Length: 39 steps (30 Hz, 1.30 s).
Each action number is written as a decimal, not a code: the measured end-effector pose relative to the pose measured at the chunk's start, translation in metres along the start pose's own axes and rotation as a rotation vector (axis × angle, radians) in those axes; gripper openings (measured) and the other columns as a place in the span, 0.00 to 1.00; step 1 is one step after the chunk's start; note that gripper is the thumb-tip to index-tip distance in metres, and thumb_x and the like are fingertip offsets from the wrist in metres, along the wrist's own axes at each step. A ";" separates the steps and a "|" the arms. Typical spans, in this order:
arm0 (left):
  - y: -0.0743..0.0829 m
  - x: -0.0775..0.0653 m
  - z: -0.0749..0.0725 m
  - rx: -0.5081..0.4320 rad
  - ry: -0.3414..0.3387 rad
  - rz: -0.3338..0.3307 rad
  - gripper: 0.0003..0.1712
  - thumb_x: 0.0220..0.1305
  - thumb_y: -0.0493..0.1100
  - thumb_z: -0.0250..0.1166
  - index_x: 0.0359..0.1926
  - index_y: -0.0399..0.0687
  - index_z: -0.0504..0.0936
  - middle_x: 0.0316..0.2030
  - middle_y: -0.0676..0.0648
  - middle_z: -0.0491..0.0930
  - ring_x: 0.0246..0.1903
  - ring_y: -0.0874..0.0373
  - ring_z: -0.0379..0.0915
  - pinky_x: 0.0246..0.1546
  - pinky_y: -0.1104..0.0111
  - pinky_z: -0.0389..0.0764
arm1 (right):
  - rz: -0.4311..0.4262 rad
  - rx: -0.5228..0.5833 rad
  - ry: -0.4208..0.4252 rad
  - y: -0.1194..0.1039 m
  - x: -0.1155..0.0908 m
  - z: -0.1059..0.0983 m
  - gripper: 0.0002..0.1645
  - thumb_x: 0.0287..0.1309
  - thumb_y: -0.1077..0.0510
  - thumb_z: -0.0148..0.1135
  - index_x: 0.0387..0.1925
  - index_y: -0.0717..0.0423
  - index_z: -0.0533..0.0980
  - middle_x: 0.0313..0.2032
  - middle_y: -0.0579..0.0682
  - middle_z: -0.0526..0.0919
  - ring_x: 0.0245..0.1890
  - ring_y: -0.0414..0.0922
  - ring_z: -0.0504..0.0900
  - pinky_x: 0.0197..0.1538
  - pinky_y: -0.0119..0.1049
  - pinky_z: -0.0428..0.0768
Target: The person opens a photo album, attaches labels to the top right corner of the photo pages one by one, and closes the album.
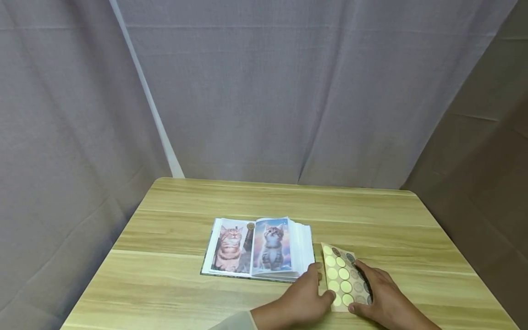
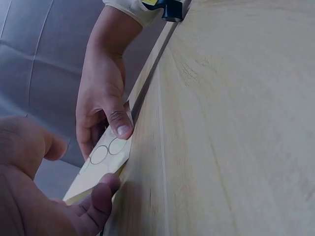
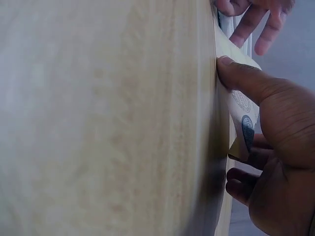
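A sheet of round stickers [image 1: 339,279] lies on the table, with yellow dots at left and printed beige and dark ones at right. My right hand [image 1: 385,293] holds its right side, thumb on top and fingers under the raised edge; the right wrist view shows this grip on the sheet [image 3: 241,101]. On the sheet's other side, my left hand [image 1: 303,295] has its thumb at the lower left edge and its fingers apart, not curled round it. Left of the sheet, a photo album [image 1: 303,247] lies spread at two cat pictures, a round brown sticker [image 1: 250,226] atop the left page.
The wooden table [image 1: 165,229] has rounded far corners. Grey curtains [image 1: 247,91] hang behind it and at both sides. In the left wrist view, a dark device [image 2: 171,10] sits at the right sleeve.
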State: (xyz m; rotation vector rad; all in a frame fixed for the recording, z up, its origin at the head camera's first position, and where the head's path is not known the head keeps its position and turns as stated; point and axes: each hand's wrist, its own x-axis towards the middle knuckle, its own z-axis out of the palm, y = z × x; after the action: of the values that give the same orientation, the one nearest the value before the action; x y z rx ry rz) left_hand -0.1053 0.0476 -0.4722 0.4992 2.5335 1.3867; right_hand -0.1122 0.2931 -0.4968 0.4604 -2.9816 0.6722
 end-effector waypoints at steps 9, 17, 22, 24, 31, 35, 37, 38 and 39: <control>0.000 0.008 0.003 -0.280 0.083 0.034 0.42 0.66 0.41 0.66 0.75 0.36 0.57 0.51 0.52 0.81 0.36 0.70 0.78 0.40 0.72 0.79 | -0.025 0.034 -0.011 -0.001 -0.003 -0.003 0.68 0.34 0.41 0.86 0.73 0.64 0.63 0.65 0.62 0.73 0.65 0.62 0.69 0.59 0.61 0.73; 0.001 0.013 0.003 -0.392 0.138 0.034 0.37 0.69 0.40 0.66 0.72 0.36 0.61 0.44 0.56 0.78 0.34 0.69 0.77 0.35 0.73 0.79 | -0.128 0.032 0.021 -0.005 -0.006 -0.002 0.62 0.33 0.45 0.87 0.72 0.52 0.68 0.63 0.47 0.75 0.63 0.49 0.69 0.58 0.37 0.74; 0.001 0.015 0.004 -0.454 0.177 0.021 0.33 0.69 0.39 0.67 0.70 0.37 0.65 0.39 0.57 0.77 0.29 0.69 0.76 0.30 0.73 0.79 | -0.156 0.048 -0.020 -0.006 -0.008 -0.004 0.61 0.37 0.43 0.86 0.74 0.44 0.66 0.64 0.41 0.73 0.63 0.44 0.67 0.58 0.36 0.74; 0.001 0.016 0.005 -0.486 0.188 0.022 0.31 0.69 0.38 0.67 0.68 0.38 0.66 0.38 0.57 0.76 0.27 0.68 0.77 0.29 0.74 0.79 | -0.172 0.055 -0.030 -0.006 -0.008 -0.004 0.61 0.39 0.43 0.86 0.74 0.44 0.66 0.65 0.41 0.72 0.64 0.43 0.67 0.59 0.32 0.73; 0.003 0.017 0.002 -0.575 0.195 0.045 0.27 0.68 0.32 0.65 0.64 0.34 0.68 0.39 0.51 0.75 0.29 0.66 0.78 0.28 0.74 0.81 | -0.240 0.068 -0.005 -0.009 -0.009 -0.003 0.61 0.37 0.48 0.87 0.74 0.47 0.66 0.65 0.43 0.72 0.64 0.36 0.64 0.60 0.19 0.63; 0.004 0.015 0.000 -0.592 0.201 0.049 0.23 0.64 0.28 0.64 0.59 0.33 0.72 0.36 0.50 0.76 0.26 0.67 0.76 0.24 0.76 0.77 | -0.255 0.082 0.027 -0.015 -0.008 -0.005 0.60 0.37 0.51 0.87 0.74 0.47 0.66 0.65 0.43 0.72 0.65 0.33 0.63 0.60 0.15 0.57; 0.004 0.014 0.000 -0.592 0.196 0.048 0.19 0.61 0.26 0.64 0.54 0.34 0.75 0.31 0.51 0.77 0.23 0.68 0.74 0.21 0.77 0.75 | -0.265 0.090 0.069 -0.020 -0.005 -0.007 0.56 0.39 0.53 0.86 0.72 0.47 0.69 0.64 0.43 0.73 0.64 0.34 0.64 0.61 0.13 0.54; 0.005 0.014 0.000 -0.594 0.190 0.049 0.17 0.60 0.25 0.63 0.51 0.34 0.77 0.28 0.52 0.77 0.22 0.68 0.73 0.19 0.78 0.73 | -0.268 0.083 0.095 -0.022 -0.004 -0.009 0.53 0.40 0.54 0.86 0.70 0.47 0.71 0.64 0.43 0.74 0.64 0.35 0.65 0.61 0.13 0.53; 0.004 0.014 0.000 -0.592 0.187 0.051 0.15 0.60 0.25 0.63 0.48 0.36 0.78 0.25 0.53 0.77 0.20 0.68 0.72 0.18 0.78 0.72 | -0.270 0.073 0.123 -0.024 -0.002 -0.010 0.49 0.42 0.55 0.85 0.68 0.46 0.73 0.63 0.42 0.75 0.63 0.36 0.67 0.61 0.13 0.53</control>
State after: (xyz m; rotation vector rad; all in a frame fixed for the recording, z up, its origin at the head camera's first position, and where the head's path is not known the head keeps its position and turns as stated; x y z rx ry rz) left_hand -0.1169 0.0551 -0.4688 0.3299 2.0808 2.1705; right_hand -0.1035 0.2771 -0.4777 0.7780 -2.7174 0.7521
